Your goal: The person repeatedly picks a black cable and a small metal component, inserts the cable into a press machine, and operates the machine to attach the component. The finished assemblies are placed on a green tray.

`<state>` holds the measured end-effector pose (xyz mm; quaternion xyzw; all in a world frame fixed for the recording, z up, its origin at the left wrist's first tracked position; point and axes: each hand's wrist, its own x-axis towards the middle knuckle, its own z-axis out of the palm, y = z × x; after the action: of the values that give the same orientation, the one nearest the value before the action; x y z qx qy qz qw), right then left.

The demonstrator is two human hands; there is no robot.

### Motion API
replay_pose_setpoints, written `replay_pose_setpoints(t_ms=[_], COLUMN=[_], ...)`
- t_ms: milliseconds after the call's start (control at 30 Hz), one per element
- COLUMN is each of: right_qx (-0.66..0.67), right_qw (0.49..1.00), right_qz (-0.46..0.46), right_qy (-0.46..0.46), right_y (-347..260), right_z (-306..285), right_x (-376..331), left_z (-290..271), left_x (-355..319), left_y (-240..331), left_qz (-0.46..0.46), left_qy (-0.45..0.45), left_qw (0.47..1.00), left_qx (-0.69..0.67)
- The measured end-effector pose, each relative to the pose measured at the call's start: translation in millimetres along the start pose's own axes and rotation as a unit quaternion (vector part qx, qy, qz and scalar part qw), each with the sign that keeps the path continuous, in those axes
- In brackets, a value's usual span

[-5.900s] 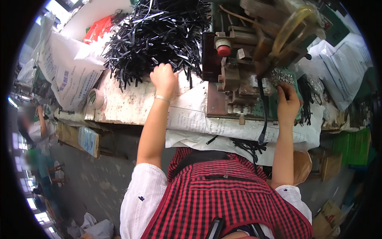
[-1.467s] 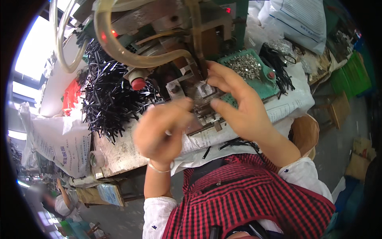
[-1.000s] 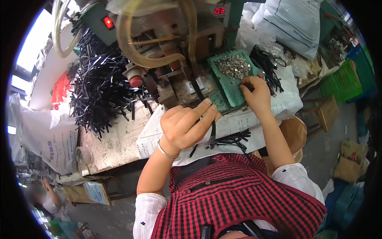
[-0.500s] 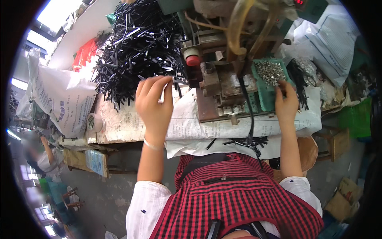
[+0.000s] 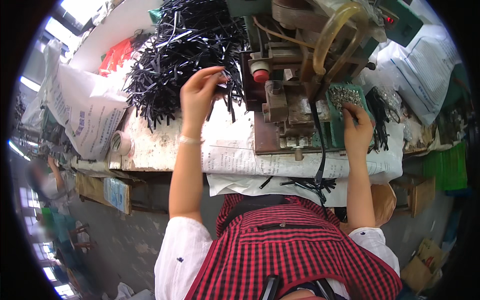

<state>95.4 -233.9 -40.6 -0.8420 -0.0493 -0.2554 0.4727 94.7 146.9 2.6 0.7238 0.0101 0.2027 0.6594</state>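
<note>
My left hand (image 5: pixel 196 100) is raised at the near right edge of a big heap of glossy black strips (image 5: pixel 172 65). Its thumb and fingers are pinched together, with a dark strip end at the fingertips. Over a green tray (image 5: pixel 338 136), my right hand (image 5: pixel 358 134) has its fingers bent down, their tips at a pile of small silvery metal pieces (image 5: pixel 345 96). Whatever lies between those fingertips is too small to make out. Between my hands stands a bench machine (image 5: pixel 287 107) with a red-topped button (image 5: pixel 260 75). One black strip (image 5: pixel 320 137) hangs down in front of it.
A roll of tape (image 5: pixel 120 143) sits at the bench's left, beside a white printed sack (image 5: pixel 82 112). More black strips (image 5: pixel 381 120) lie right of the tray, near another white sack (image 5: pixel 425 70). Several strips (image 5: pixel 312 187) rest on the white sheet before my apron.
My left hand has moved up, its fingers turning to the right by the heap. My right hand stays at the tray, its fingertips on the metal pieces. The whole view has shifted slightly.
</note>
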Motion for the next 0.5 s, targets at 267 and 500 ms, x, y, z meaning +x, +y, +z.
replay_pose_setpoints(t_ms=[267,500], right_qx=[-0.076,0.041], right_qw=[0.995,0.996], right_qz=[-0.005,-0.076], right_qy=[0.057,-0.02], right_y=[40,-45], right_z=[-46,-41], right_x=[-31,-17], left_z=[-1,-17], left_x=[-23,-32], left_y=[-99,-47], left_qz=[0.139,0.061], left_qy=[-0.077,0.117], left_qw=[0.886,0.985], left_qx=[0.435,0.107])
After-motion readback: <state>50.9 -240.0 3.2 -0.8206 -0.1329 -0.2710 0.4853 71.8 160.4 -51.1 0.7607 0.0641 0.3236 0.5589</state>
